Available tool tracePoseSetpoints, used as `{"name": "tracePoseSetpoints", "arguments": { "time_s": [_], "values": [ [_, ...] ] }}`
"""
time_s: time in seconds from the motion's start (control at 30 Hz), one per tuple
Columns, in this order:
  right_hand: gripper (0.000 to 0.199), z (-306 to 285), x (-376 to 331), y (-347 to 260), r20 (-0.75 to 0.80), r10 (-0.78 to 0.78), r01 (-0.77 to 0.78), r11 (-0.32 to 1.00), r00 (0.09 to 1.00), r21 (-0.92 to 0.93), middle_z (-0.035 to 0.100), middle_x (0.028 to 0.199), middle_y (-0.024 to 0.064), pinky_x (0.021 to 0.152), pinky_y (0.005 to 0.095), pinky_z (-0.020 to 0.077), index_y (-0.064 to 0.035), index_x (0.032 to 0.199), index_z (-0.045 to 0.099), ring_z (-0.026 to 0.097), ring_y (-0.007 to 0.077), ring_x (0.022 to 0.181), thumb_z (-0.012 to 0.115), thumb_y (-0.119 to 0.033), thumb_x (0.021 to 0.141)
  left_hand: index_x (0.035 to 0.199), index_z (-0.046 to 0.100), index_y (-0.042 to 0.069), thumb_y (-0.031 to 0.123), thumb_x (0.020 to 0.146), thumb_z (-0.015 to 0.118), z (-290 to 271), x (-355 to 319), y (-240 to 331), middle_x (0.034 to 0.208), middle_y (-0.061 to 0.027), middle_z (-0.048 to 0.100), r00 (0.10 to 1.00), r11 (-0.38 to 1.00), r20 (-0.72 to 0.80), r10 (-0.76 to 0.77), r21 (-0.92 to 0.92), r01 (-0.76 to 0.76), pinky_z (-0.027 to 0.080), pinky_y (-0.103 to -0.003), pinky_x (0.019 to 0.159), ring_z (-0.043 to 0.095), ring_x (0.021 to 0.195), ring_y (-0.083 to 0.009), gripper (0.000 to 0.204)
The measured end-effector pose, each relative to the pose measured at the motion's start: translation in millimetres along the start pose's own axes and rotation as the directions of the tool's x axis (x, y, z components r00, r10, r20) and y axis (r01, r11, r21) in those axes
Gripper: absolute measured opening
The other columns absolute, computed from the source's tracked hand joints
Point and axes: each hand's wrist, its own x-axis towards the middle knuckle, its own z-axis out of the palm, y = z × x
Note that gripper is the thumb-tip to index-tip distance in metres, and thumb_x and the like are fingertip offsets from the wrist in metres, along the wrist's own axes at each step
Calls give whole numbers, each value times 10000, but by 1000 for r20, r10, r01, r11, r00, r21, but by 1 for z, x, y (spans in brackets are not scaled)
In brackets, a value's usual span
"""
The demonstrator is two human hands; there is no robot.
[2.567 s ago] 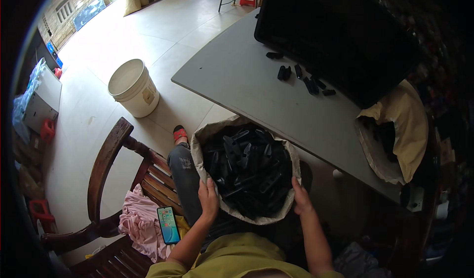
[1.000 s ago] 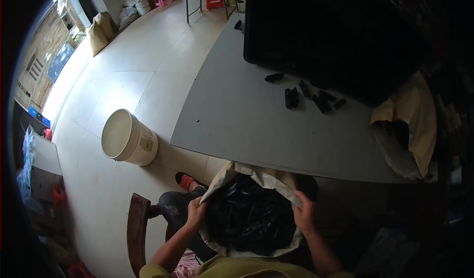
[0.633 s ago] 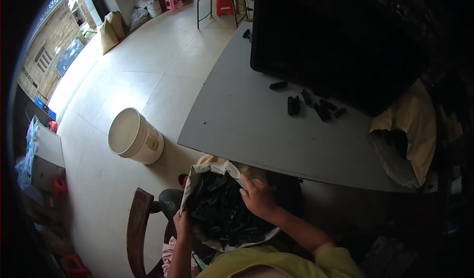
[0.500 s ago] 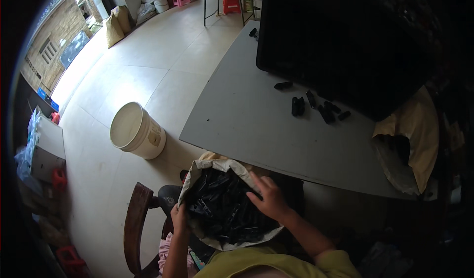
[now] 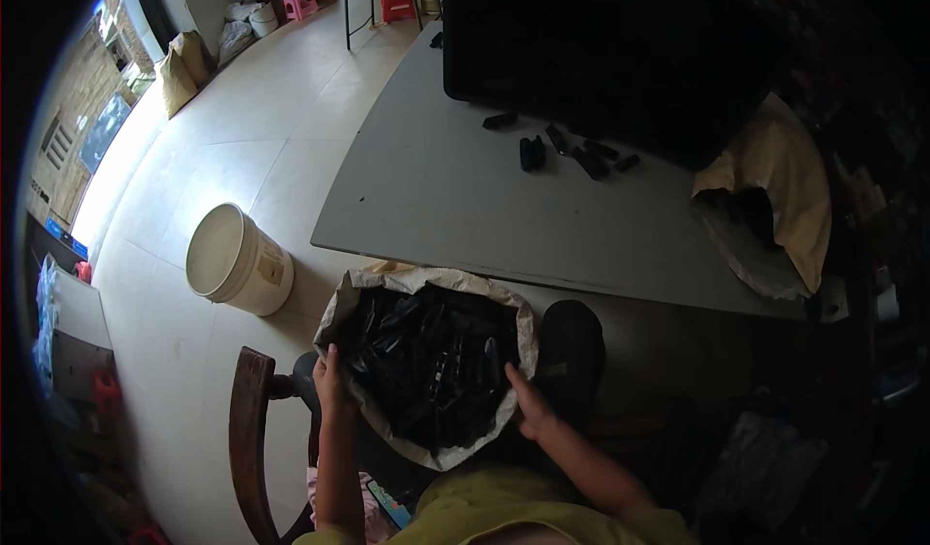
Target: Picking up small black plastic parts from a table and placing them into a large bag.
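Nearest the viewer, a yellow-green shirt is filling the lower edge, and both forearms are rising from it toward a pale open sack that is resting low in front of the person, just below the near edge of the table. The left hand is closing on the sack's left rim, fingers curled over the rolled edge — a grip on the sack itself. The right hand is pressing against the right rim with the thumb over the edge, likewise holding the sack's lip. The sack is standing wide open and is holding a heap of small black parts, piled close to the brim. To the left, the curved back of a wooden chair is showing beside the left forearm, and a dark rounded object is lying just right of the sack. Farther out on the pale floor, a white bucket is standing well apart from the sack. Beyond the sack, the grey table is carrying a few loose black pieces near a large black slab, while a second tan sack — slumped open — is lying at the table's right end. At the far end of the room, small red and pink stools are standing.
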Motion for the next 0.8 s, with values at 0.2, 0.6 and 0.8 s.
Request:
{"name": "tracePoseSetpoints", "arguments": {
  "time_s": [0.2,0.6,0.8],
  "values": [
    [645,10,20,-27,142,-39,27,996,989,87,475,1319,109,1021,397,364,-44,1348,380,464,263,1195,521,-484,898,1156,527,-27,262,935,541,19,34,6,1059,-88,612,989,989,42,141,-40,-140,456,-295,842,586,950,-173,364],
    [571,53,58,-28,246,-78,-3,951,966,310,553,1240,110,1006,403,387,-50,1260,490,522,267,1140,509,-488,894,1011,603,-35,279,893,611,-9,178,17,881,-68,631,970,961,-111,214,204,-189,471,-300,677,584,759,-161,336],
    [568,56,72,-18,189,-70,0,937,980,350,529,1273,76,1011,396,371,-96,1280,473,510,253,1144,514,-502,884,997,601,-33,254,879,634,-12,228,26,858,-65,629,982,977,-130,135,182,-111,475,-293,652,589,718,-157,312]
  ]
}}
